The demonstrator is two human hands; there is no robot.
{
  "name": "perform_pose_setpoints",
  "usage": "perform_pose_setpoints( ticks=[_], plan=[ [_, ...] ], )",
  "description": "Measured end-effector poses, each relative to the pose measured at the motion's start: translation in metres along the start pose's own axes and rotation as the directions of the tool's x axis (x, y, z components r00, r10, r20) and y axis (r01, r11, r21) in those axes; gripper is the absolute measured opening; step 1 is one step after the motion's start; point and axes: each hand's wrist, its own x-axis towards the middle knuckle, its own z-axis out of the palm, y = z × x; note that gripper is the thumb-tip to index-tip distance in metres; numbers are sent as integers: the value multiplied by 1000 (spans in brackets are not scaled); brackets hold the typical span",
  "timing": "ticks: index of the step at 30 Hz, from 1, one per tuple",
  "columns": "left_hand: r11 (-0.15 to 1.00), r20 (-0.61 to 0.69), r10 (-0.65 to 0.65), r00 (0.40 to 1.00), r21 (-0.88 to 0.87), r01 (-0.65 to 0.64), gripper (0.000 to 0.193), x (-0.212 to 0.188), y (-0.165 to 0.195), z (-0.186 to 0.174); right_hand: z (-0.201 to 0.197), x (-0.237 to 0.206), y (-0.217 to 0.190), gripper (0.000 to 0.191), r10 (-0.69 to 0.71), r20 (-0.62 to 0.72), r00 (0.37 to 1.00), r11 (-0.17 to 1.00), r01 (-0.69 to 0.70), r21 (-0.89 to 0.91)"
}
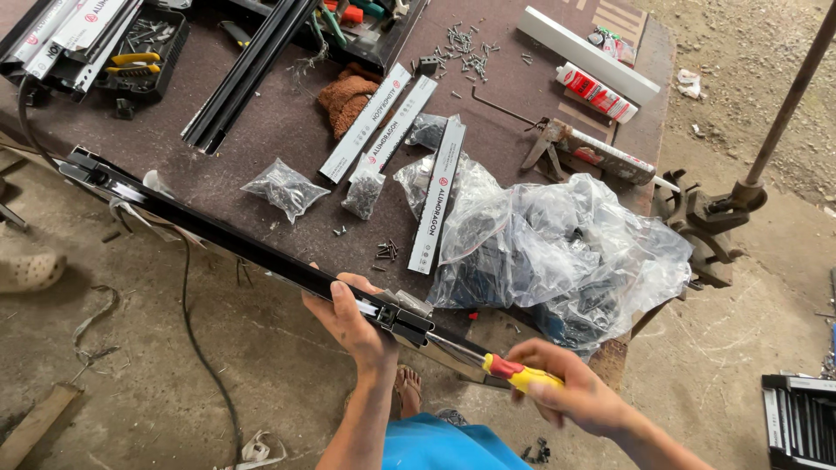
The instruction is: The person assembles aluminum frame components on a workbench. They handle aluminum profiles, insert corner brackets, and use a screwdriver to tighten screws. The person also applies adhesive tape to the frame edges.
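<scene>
A long black metal profile (218, 235) lies slanted along the near edge of the workbench (287, 139), reaching from the far left to my hands. My left hand (348, 315) is wrapped around its near end, next to a black end fitting (405, 320). My right hand (570, 393) grips a screwdriver with a red and yellow handle (522, 374). Its shaft points into the end of the profile.
Clear plastic bags of small parts (566, 248), white-wrapped profile pieces (435, 196), loose screws (466, 43), a caulking gun (583, 148), a sealant tube (596, 91) and more black profiles (244, 74) lie on the bench. A metal stand (714, 218) is at the right, and a cable (196, 339) is on the floor.
</scene>
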Motion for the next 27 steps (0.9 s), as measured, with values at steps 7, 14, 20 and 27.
perform_pose_setpoints(
  ticks=[7,14,20,27],
  plan=[
    [1000,-23,-21,1000,-13,21,60,-2,-2,2,22,-1,-4,49,-725,77,685,258,373,-891],
    [999,-40,-43,998,-7,43,61,-6,-1,4,-4,-3,21,43,191,-70,979,977,-182,113],
    [1000,-18,-21,1000,6,21,61,-3,1,4,-10,-3,6,49,241,47,969,935,-245,258],
    [998,-29,-47,998,-54,45,60,-5,-6,-1,20,-2,-2,46,-658,30,753,359,348,-866]
  ],
)
